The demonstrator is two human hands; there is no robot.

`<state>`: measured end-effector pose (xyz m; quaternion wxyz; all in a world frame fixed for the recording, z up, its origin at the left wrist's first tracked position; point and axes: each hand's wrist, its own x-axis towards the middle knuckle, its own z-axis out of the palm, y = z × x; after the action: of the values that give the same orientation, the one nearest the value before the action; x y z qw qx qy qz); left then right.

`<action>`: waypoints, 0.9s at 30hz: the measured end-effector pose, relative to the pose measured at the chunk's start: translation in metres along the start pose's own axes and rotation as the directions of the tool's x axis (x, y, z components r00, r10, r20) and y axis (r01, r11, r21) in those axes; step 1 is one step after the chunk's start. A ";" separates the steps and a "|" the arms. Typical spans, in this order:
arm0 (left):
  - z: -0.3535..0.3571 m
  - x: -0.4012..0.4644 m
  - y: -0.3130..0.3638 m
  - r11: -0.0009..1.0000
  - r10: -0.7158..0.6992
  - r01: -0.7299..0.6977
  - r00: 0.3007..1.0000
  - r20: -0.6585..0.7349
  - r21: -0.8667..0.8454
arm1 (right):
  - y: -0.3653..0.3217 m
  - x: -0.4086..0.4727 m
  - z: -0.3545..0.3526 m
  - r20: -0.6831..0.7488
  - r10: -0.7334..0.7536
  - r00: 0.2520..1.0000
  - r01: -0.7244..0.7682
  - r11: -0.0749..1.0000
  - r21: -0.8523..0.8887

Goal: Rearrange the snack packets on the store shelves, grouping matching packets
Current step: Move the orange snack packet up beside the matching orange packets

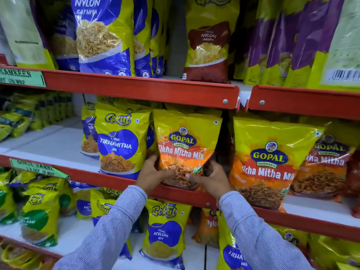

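Note:
A yellow and orange Gopal Tikha Mitha Mix packet (185, 145) stands upright on the middle shelf. My left hand (153, 173) grips its lower left edge and my right hand (211, 177) grips its lower right edge. To its left stands a yellow and blue Gokul Tikhamitha Mix packet (119, 141). To its right stand two more Gopal Tikha Mitha Mix packets (270, 162), one partly behind the other (327, 166).
Red shelf rails (136, 88) run across above and below the middle shelf. Blue Nylon Gathiya packets (97, 36) and a maroon Nylon Chevda packet (209, 43) fill the top shelf. A Gokul Nylon Sev packet (165, 232) stands below. White shelf board (58, 147) shows at middle left.

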<state>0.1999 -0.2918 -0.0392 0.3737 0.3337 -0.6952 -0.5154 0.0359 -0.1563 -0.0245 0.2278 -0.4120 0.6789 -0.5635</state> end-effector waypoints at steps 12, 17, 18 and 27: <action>0.013 -0.082 0.027 0.922 0.309 -0.348 0.926 -0.216 -0.172 | -0.024 -0.070 -0.031 -0.074 -0.326 0.942 0.334 0.929 0.157; 0.052 -0.124 0.070 0.919 0.357 -0.381 0.913 -0.196 -0.098 | -0.036 -0.119 -0.091 -0.098 -0.343 0.934 0.357 0.899 0.253; 0.063 -0.132 0.079 0.922 0.349 -0.372 0.919 -0.185 -0.108 | -0.035 -0.127 -0.104 -0.100 -0.337 0.936 0.352 0.894 0.278; 0.159 -0.176 0.107 0.956 0.241 -0.249 0.968 -0.065 -0.158 | -0.018 -0.174 -0.200 -0.120 -0.250 0.961 0.276 0.904 0.328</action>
<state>0.1424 -0.0416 0.0030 0.4765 0.2244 -0.6776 -0.5133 -0.0164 0.1009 0.0175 0.1918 -0.4326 0.5171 -0.7132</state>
